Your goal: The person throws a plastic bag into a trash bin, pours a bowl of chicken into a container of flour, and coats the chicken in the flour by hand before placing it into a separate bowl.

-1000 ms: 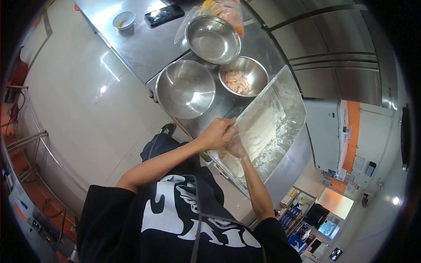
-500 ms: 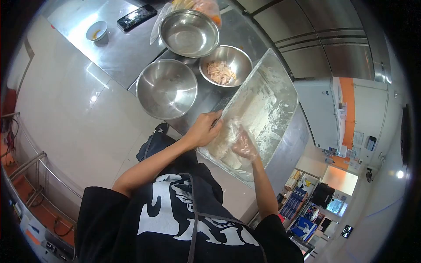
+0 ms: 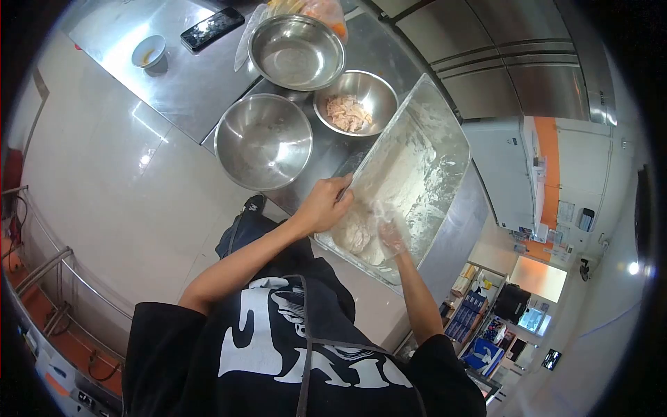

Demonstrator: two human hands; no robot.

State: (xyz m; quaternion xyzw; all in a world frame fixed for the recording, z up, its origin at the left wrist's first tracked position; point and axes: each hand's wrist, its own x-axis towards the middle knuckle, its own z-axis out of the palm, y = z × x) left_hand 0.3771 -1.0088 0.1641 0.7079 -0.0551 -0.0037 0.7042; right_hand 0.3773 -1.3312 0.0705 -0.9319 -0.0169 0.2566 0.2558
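Note:
A deep rectangular metal tub stands at a slant in front of me, with white flour spread in it and smeared on its walls. My left hand is bare and closed on the tub's near left rim. Inside the tub, my right hand wears a clear plastic glove and is low in the flour; motion blur hides how its fingers lie. Just left of it is a flour-coated lump. Beyond the rim, a steel bowl contains pale pinkish pieces of what looks like raw meat.
Two more steel bowls, one nearer and one farther, stand left of the tub. Behind them lies a plastic bag with orange contents. A phone and a small white bowl rest on the steel counter.
My right hand has shifted slightly right and toward me in the tub, uncovering more of the floury lump. My left hand keeps its hold on the rim.

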